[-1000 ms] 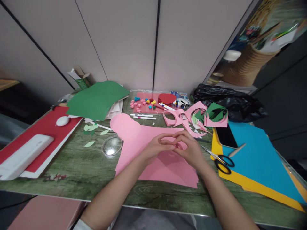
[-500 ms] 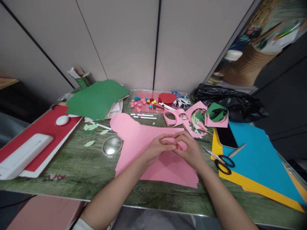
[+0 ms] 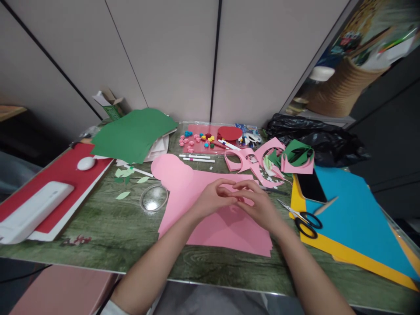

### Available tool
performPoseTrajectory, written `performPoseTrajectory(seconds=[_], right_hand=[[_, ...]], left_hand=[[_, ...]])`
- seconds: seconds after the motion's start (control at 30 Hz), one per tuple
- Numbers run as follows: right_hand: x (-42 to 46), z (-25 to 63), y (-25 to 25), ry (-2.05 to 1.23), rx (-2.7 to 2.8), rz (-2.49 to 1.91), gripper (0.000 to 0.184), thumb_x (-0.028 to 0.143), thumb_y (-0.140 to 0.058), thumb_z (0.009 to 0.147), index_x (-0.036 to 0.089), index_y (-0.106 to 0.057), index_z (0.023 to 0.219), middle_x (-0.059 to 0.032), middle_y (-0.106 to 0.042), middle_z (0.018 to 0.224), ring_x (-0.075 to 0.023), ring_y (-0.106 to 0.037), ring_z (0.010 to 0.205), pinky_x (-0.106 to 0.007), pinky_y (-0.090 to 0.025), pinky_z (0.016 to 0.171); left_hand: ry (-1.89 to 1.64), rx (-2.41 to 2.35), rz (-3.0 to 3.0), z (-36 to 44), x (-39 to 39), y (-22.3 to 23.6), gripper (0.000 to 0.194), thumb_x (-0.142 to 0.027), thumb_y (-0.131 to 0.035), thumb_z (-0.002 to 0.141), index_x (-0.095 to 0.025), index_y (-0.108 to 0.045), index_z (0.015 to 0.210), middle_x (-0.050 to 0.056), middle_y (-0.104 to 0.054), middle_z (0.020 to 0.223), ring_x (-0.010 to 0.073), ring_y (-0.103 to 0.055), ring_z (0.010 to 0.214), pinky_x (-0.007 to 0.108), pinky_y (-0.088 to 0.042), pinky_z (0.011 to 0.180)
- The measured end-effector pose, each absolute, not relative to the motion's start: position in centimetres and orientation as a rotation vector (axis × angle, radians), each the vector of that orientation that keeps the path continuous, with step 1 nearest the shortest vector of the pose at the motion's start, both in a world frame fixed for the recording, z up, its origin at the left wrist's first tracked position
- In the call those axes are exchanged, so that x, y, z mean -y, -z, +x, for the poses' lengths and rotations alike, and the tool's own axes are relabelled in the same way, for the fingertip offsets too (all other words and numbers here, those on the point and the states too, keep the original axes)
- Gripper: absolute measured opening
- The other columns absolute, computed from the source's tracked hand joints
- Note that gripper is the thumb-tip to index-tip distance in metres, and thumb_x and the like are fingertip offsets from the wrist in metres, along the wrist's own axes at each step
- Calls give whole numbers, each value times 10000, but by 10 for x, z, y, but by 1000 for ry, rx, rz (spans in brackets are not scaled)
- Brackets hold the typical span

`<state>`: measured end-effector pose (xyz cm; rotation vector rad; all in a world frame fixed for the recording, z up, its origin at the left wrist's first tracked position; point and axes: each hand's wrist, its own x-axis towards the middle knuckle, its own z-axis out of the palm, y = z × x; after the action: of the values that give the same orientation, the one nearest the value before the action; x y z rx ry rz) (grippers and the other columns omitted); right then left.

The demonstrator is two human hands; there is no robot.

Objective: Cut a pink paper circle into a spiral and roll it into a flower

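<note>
Over the pink paper sheets (image 3: 226, 238), my two hands meet with their fingertips close together. My left hand (image 3: 215, 199) is curled, thumb stretched toward the right hand's fingers. My right hand (image 3: 259, 204) has bent fingers facing it, its thumb tip under them. Whatever lies between the fingertips is hidden or too small to name; pink paper lies right behind it. Pink paper circles (image 3: 170, 170) rest at the sheets' upper left corner. Beyond the hands lie pink paper offcuts (image 3: 239, 162) with round holes.
On the right, black-handled scissors (image 3: 306, 222) and a phone (image 3: 311, 187) lie on blue paper (image 3: 354, 218). Small rolled paper flowers (image 3: 190, 144) sit on a clear tray at the back. Left are a tape ring (image 3: 153, 198), green paper (image 3: 134, 135) and a white device (image 3: 37, 212).
My fingers have shifted slightly: the fingertips of both hands have drawn a little apart at the top, and my right fingers now reach straighter across. The things on the table stay put.
</note>
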<state>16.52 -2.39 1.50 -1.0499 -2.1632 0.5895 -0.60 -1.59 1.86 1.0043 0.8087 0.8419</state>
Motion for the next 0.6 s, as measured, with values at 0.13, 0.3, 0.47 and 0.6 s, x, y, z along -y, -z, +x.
performPoseTrajectory(seconds=[0.13, 0.3, 0.47, 0.6], right_hand=[[25, 165, -14, -539, 2090, -1072, 171, 189, -597, 785, 281, -662, 913, -55, -561, 991, -223, -522, 980, -411, -440, 828], [27, 164, -16, -499, 1980, -1120, 94, 195, -628, 754, 253, -652, 824, -52, -551, 960, -225, -531, 950, -413, -436, 826], [28, 161, -17, -492, 1937, -1137, 48, 197, -635, 745, 231, -603, 756, -48, -548, 948, -221, -528, 941, -406, -422, 826], [29, 158, -16, -490, 1897, -1151, 86, 179, -640, 735, 222, -567, 720, -42, -543, 942, -215, -523, 942, -401, -413, 833]], left_hand=[[-848, -813, 964, -4, 17, -20, 423, -208, -743, 604, -150, -586, 993, 38, -655, 727, 160, -614, 720, 286, -456, 681], [-864, -677, 817, -1, 19, -13, 479, -190, -753, 592, -154, -584, 1039, 55, -672, 783, 180, -626, 760, 303, -457, 700], [-887, -598, 692, 7, 25, -8, 480, -198, -739, 615, -172, -585, 1068, 59, -679, 832, 194, -625, 826, 328, -446, 755], [-963, -566, 642, 13, 28, -5, 471, -156, -730, 615, -160, -576, 1060, 65, -679, 822, 189, -623, 839, 332, -432, 799]])
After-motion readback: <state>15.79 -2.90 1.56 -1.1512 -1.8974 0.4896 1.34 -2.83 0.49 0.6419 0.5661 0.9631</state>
